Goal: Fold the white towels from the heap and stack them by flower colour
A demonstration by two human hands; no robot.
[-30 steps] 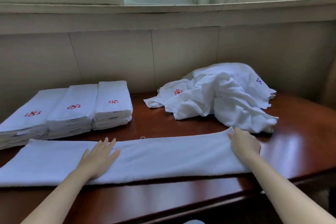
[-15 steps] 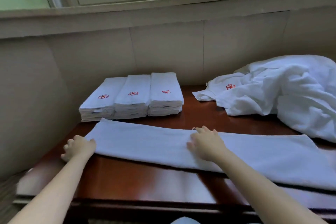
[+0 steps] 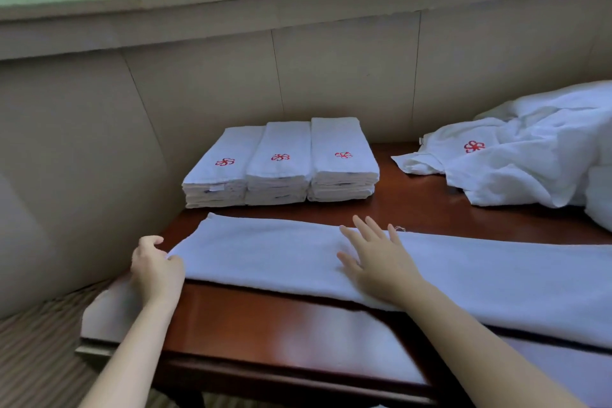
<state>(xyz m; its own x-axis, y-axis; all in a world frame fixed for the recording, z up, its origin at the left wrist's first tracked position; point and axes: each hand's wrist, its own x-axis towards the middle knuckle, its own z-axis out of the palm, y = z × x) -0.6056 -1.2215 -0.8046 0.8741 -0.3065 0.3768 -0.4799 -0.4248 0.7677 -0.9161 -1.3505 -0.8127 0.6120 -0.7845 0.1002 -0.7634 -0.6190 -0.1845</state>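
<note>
Pinching the left end of a long folded towel [image 3: 298,258], the left hand [image 3: 155,270] has its grip curled round the cloth's corner, apparently ready to lift that end over for the next fold. Flat on the same towel, nearer its middle, the right hand [image 3: 376,258] presses with fingers spread and straight, holding nothing; it seems placed there to pin the strip and mark the fold line. That towel lies lengthwise along the front of the dark red worktop [image 3: 281,315], its right end running out of view.

Behind the towel, against the wall, three folded stacks [image 3: 280,162] stand touching side by side, each top piece showing a red flower, which suggests sorting by colour is well under way. To the right of the stacks and well apart from them, the unfolded heap [image 3: 530,149] rests on the worktop, one red flower showing on top. Whether the towel in hand carries red or another colour cannot be told, as its emblem is hidden.
</note>
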